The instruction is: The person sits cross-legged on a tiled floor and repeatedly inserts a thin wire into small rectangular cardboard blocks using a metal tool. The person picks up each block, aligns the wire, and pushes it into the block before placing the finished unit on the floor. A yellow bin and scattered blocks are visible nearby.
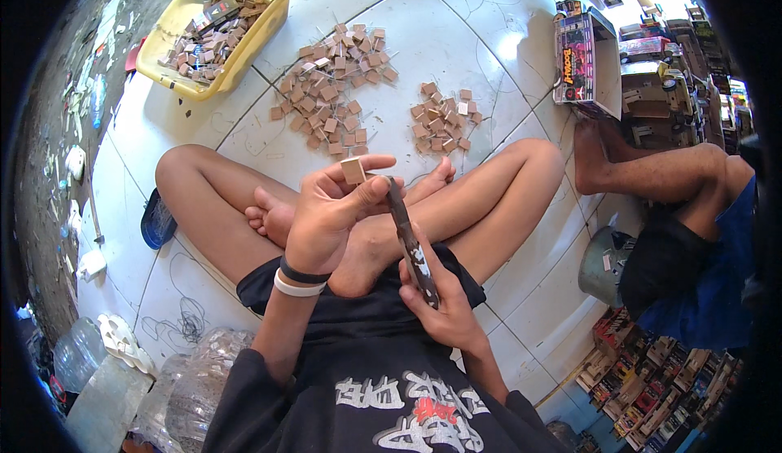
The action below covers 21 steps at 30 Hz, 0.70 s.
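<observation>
My left hand point(324, 208) is raised over my crossed legs and pinches a small square wooden block point(353, 171) between thumb and fingers. My right hand point(444, 310) is wrapped around a long, narrow dark hand tool point(405, 229) with worn white patches on its handle; its exact kind is unclear. The tool's far end reaches up to my left fingers, close beside the block, and is partly hidden there. Beyond my feet lie a larger pile of similar blocks point(330, 94) with thin pale pieces sticking out, and a smaller pile point(444, 119) to its right.
A yellow plastic tub point(281, 5) holding more blocks stands at the far left on the white tiled floor point(456, 54). At right are a printed box point(574, 58), another person's legs point(652, 168), a grey bucket point(599, 270) and stacked toy vehicles point(652, 380). Clear plastic bags point(191, 396) lie lower left.
</observation>
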Motion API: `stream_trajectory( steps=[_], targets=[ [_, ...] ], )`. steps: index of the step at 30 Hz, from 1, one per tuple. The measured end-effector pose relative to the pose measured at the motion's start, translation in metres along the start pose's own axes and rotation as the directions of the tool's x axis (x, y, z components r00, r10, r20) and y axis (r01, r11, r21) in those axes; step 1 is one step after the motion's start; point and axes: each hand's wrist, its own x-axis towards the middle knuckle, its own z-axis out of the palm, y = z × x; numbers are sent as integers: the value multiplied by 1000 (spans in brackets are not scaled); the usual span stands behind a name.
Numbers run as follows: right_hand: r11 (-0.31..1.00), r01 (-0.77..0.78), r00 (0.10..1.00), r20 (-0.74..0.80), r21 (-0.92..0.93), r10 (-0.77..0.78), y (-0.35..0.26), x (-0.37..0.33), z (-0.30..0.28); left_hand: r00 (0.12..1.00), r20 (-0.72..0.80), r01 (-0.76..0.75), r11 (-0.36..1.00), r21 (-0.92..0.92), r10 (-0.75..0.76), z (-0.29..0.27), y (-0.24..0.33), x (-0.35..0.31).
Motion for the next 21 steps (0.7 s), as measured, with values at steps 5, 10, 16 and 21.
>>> stream_trajectory(
  steps=[5, 10, 16, 21],
  targets=[
    [604, -229, 946, 321, 763, -46, 3, -14, 5, 978, 142, 180, 963, -198, -153, -4, 2, -8],
    [565, -252, 944, 328, 786, -35, 5, -15, 11, 990, 100, 105, 990, -98, -95, -6, 3, -11],
    [656, -208, 958, 285, 725, -11, -3, -12, 7, 995, -4, -95, 993, -72, 95, -17, -1, -6],
    [894, -256, 966, 120, 368, 228, -14, -8, -3, 968, -33, -240, 955, 171, 249, -18, -3, -4]
  ],
)
